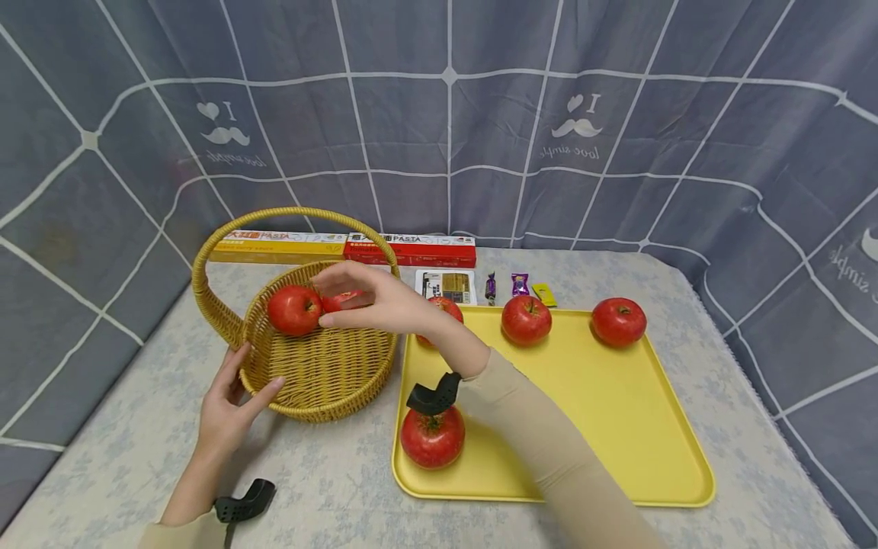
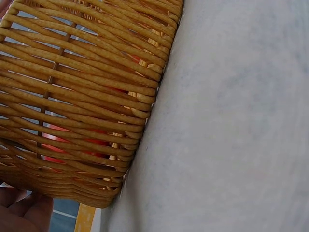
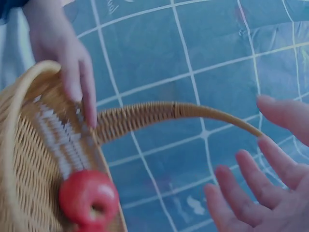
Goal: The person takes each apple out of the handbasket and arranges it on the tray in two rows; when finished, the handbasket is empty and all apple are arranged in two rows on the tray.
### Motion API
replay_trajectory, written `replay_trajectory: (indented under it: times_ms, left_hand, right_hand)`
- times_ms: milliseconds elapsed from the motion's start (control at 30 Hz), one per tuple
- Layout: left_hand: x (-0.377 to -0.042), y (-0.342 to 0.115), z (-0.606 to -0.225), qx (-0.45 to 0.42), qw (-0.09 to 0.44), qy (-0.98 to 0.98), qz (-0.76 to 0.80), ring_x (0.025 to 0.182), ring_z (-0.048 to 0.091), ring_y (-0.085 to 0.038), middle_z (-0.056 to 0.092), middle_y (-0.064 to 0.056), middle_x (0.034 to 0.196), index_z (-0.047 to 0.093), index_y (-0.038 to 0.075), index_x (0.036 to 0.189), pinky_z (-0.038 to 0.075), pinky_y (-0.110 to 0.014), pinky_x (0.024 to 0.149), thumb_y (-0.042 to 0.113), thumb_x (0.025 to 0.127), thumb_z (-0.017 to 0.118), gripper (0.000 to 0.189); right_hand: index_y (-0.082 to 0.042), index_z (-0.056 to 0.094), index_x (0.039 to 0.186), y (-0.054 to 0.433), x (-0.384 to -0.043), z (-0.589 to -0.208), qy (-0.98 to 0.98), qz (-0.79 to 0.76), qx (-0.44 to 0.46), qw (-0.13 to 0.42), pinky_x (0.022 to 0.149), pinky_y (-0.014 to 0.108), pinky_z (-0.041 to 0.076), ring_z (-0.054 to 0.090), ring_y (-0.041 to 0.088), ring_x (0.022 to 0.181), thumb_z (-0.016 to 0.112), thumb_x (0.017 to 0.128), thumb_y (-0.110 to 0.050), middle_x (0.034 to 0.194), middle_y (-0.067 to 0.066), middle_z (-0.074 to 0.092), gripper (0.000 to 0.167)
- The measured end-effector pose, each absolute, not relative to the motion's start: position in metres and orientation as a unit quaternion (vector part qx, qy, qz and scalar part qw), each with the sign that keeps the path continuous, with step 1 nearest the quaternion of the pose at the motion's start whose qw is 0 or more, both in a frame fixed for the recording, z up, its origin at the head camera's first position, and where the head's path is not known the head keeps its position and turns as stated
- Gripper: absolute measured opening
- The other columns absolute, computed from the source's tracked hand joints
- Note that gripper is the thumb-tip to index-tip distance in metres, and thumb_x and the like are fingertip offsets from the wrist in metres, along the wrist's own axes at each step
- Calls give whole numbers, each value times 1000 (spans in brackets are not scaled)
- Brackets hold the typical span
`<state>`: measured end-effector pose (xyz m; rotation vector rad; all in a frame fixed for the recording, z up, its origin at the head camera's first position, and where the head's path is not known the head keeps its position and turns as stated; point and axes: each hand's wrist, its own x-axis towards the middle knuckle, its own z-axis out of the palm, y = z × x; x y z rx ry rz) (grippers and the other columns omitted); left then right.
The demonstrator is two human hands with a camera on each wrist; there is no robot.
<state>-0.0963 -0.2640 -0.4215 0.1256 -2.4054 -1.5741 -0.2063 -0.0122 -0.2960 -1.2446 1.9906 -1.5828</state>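
Observation:
A woven wicker basket (image 1: 329, 412) with a tall arched handle (image 3: 145, 116) stands on the left of the table. My left hand (image 1: 229, 415) holds its near-left side, thumb over the rim and fingers against the outside wall. Inside lie a red apple (image 1: 295, 310) and a second apple (image 1: 336, 301), the latter partly hidden by my right hand (image 1: 384, 301). That hand hovers over the basket's right side, fingers spread and nothing in them, as the right wrist view confirms. Through the weave, red shows in the left wrist view.
Right of the basket lies a yellow tray (image 1: 590, 427) bearing several red apples (image 1: 526, 320). Behind stand a yellow pasta box (image 1: 281, 250) and a red pasta box (image 1: 411, 252). A flat packet (image 1: 446, 286), purple candies (image 1: 520, 284) and a yellow sachet (image 1: 544, 294) line the tray's far edge.

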Motion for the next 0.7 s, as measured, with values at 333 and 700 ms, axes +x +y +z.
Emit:
replay_trajectory:
  times_ms: [333,700]
  left_hand:
    - [-97,-265,-422,37,132,-828,-543,136,23,-32,7,-9,156,23,9,150,29,-2,90,7,87,67,77]
    - [-95,-264,-421,39,129,-830,-541,137,21,-33,4,-8,156,22,10,150,28,-1,89,9,87,67,78]
  right_hand:
    - [-5,57,122,-70,-217,-309,669,-663,-325,82,87,23,46,57,10,107,70,84,-11,118,0,60,41]
    - [-4,59,115,-91,-230,-352,715,-664,-217,-27,92,34,45,54,12,104,74,81,-14,114,8,60,38]
